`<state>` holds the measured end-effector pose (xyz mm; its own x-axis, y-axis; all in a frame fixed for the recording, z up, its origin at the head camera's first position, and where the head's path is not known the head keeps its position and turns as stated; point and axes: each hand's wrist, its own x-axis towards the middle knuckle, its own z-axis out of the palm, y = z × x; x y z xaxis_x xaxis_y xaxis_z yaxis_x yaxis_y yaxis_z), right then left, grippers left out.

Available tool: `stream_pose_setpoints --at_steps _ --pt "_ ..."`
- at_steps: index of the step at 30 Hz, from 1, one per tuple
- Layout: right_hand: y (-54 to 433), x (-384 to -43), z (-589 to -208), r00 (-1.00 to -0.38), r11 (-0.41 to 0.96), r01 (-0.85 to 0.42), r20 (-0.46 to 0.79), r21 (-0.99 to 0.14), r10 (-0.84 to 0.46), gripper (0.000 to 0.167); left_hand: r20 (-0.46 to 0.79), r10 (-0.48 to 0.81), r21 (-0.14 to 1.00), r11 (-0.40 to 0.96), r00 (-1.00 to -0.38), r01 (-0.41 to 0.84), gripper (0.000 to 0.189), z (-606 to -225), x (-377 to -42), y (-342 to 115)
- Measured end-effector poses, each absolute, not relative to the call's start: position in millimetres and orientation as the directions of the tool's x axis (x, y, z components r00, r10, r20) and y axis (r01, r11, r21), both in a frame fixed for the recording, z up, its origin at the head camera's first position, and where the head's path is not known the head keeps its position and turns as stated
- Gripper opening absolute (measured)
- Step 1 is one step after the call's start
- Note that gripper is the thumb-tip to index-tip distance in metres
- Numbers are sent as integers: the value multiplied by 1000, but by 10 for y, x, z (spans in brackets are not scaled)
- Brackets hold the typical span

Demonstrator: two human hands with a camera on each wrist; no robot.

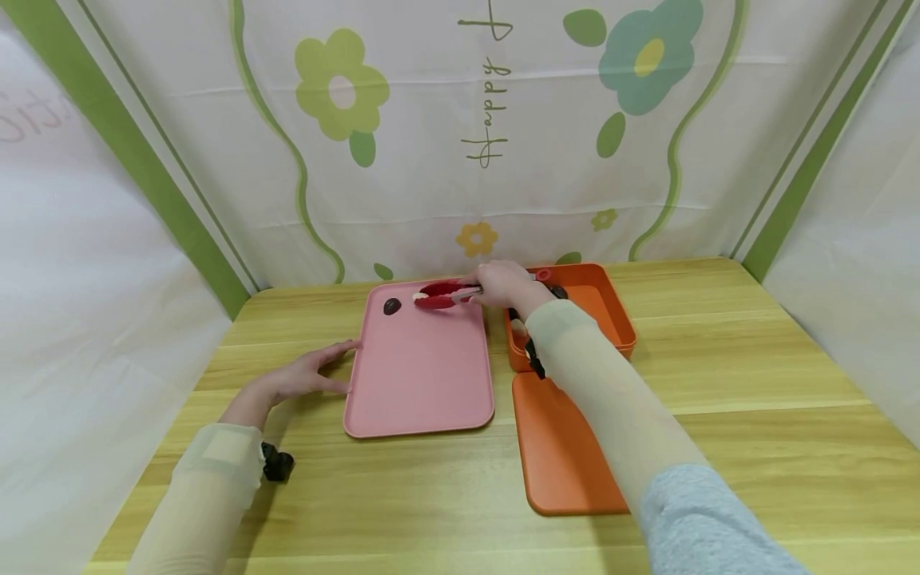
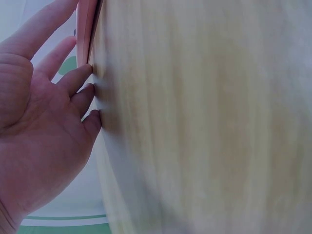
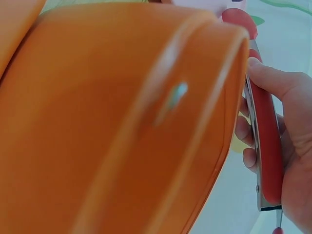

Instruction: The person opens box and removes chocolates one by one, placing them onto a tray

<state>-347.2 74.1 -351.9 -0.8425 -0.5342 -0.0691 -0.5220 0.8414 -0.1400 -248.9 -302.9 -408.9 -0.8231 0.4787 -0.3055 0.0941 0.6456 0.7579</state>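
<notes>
My right hand [image 1: 501, 283] grips a pair of red-and-metal tongs [image 3: 267, 136] over the far part of a pink tray [image 1: 420, 367]. A small whitish bit [image 1: 419, 296] shows at the tongs' red tips; whether it is pinched there I cannot tell. Left of the tips, a dark brown oval piece [image 1: 391, 306] lies on the tray. My left hand [image 1: 305, 375] is at the tray's left edge, thumb and fingers spread, with fingertips against the rim. Under my right forearm stands an orange box [image 1: 611, 307] holding dark pieces [image 1: 557, 292] and a pale one [image 1: 518, 327], partly hidden.
An orange lid [image 1: 564, 455] lies flat in front of the box, partly covered by my right arm. The wooden table [image 1: 755, 383] ends at a printed flower curtain [image 1: 431, 160] behind and at both sides.
</notes>
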Motion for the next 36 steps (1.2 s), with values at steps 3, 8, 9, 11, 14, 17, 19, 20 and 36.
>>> stream_pose_setpoints --at_steps 3,8,9,11,14,17,19,20,36 --pt "744 -3469 -3515 -845 843 -518 -67 -144 -530 42 -306 477 758 646 -824 92 86 -4092 -2489 -3028" --pt "783 -3453 -3468 -851 844 -505 -61 -180 -522 46 -310 473 754 651 -825 90 86 -4099 -2481 -3029" --pt "797 -3449 -3444 -851 844 -505 -58 -181 -522 47 -310 471 753 652 -825 89 86 -4099 -2479 -3028" --pt "832 -3441 -3381 -845 838 -518 -47 -171 -532 49 -312 468 751 655 -827 87 87 -4097 -2472 -3027" --pt "907 -3417 -3264 -834 829 -540 -40 -145 -550 51 -314 466 748 658 -828 86 87 -4089 -2462 -3021" --pt "1004 -3383 -3170 -823 821 -559 -46 -118 -567 52 -315 468 750 656 -826 85 86 -4083 -2457 -3015" --pt "1073 -3349 -3121 -819 818 -564 -53 -118 -572 53 -315 470 753 653 -825 85 86 -4078 -2457 -3011" --pt "1109 -3332 -3103 -816 815 -567 -54 -120 -576 53 -315 470 753 652 -824 84 86 -4077 -2457 -3010" --pt "1660 -3002 -2885 -779 773 -626 48 -103 -625 58 -304 479 748 655 -823 105 86 -4096 -2466 -3021"
